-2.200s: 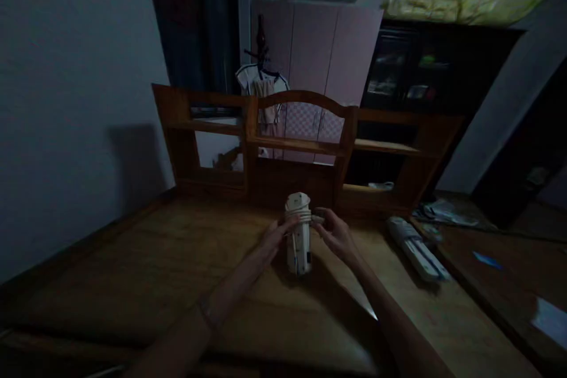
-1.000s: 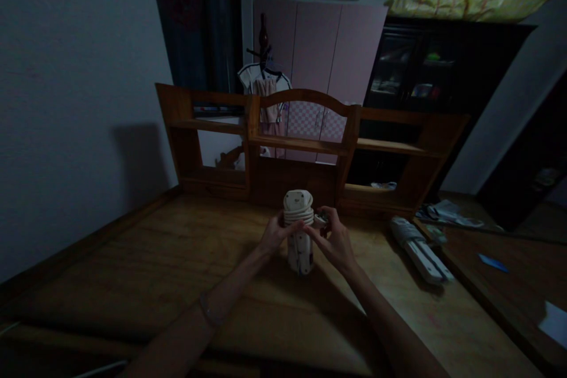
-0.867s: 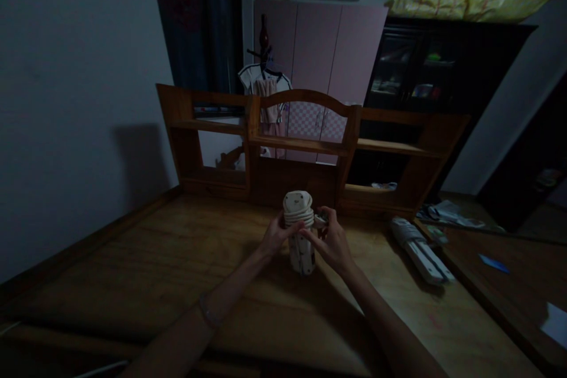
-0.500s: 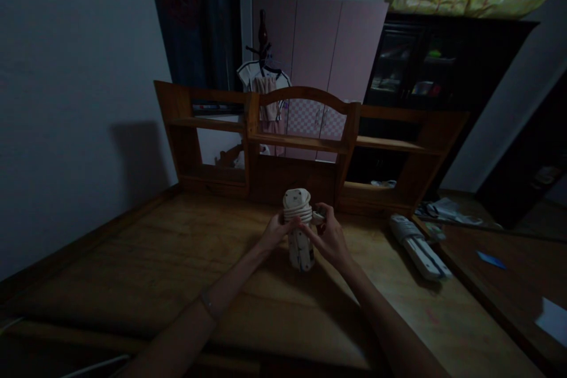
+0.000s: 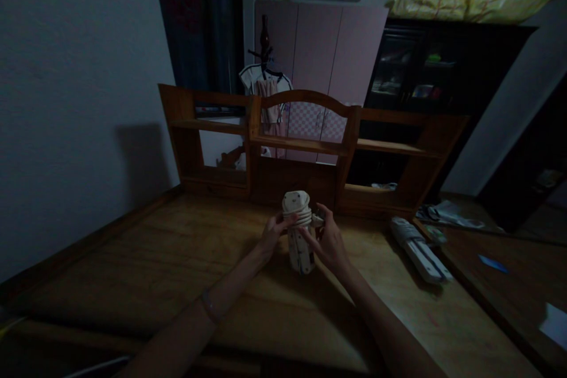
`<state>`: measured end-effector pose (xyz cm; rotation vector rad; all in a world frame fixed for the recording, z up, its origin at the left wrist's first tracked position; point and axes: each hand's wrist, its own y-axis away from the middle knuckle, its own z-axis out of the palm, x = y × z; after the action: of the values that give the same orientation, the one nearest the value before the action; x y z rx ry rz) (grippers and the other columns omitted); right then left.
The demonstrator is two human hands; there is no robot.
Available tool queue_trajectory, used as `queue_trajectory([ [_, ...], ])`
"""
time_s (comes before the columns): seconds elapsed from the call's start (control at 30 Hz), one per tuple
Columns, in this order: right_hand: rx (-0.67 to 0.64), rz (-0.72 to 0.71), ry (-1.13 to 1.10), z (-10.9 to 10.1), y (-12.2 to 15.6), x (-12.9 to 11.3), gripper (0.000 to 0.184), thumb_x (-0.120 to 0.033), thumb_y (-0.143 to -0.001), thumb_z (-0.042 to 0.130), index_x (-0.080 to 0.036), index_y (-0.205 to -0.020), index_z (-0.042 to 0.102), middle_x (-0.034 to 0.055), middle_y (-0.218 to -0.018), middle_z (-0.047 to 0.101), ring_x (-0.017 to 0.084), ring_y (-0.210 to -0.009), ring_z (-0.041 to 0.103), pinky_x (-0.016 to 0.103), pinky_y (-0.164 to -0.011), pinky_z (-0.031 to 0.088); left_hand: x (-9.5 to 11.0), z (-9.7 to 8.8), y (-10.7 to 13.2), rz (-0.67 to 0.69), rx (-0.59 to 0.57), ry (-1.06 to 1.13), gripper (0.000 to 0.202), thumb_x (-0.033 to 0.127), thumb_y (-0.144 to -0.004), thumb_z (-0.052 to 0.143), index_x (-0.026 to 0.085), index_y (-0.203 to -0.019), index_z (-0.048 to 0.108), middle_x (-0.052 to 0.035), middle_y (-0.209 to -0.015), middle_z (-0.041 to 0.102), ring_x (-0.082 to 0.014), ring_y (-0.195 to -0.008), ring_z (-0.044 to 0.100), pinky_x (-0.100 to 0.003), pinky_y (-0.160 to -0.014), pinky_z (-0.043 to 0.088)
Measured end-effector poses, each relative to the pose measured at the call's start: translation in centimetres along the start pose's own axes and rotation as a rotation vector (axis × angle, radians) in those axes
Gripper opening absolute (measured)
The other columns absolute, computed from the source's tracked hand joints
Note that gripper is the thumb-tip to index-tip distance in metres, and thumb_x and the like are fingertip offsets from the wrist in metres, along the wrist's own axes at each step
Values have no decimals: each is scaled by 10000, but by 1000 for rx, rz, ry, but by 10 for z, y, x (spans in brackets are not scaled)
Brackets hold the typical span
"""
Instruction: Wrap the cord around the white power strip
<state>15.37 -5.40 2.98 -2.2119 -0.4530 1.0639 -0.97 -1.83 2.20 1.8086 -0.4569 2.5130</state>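
Note:
A white power strip is held up over the wooden desk, its own cord wound in several turns round the upper part. My left hand grips the strip from the left, thumb across the coils. On the other side my right hand has its fingers round the plug at the cord's end, and its thumb reaches to the front of the strip just below the coils. Farther right on the desk lies a second white power strip, likewise with cord wrapped round one end.
A wooden shelf unit stands along the desk's back edge. The wall borders the desk on the left. At right, a lower brown surface bears a blue card and white paper.
My left thumb has shifted up on the coils, away from the right thumb. The right hand keeps its hold on the plug. The view has tipped slightly.

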Motion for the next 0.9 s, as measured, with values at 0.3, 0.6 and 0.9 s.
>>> queue_trajectory([
  [0.3,2,0,12,1,1,2,717,-428,-803,617,-177,-1389,287,73,-949,586,138,-575,514,290,-583,474,5,0,-3,68,-36,27,501,432,-680,730,157,-1092,651,-109,-1122,656,-278,-1029,601,-361,-875,459],
  [0.6,51,-61,34,3,1,-2,700,-435,-799,621,-161,-1369,321,148,-1176,546,192,-763,597,320,-676,510,-8,-6,-9,8,-15,79,513,505,-696,697,154,-1067,653,-119,-1131,643,-272,-1027,593,-333,-804,478],
  [0.9,50,-52,34,5,2,0,688,-435,-814,603,-159,-1376,318,151,-1169,557,201,-771,609,340,-705,520,-8,-5,-8,-5,34,90,509,531,-680,693,165,-1034,672,-109,-1105,654,-253,-1009,597,-306,-777,462],
])
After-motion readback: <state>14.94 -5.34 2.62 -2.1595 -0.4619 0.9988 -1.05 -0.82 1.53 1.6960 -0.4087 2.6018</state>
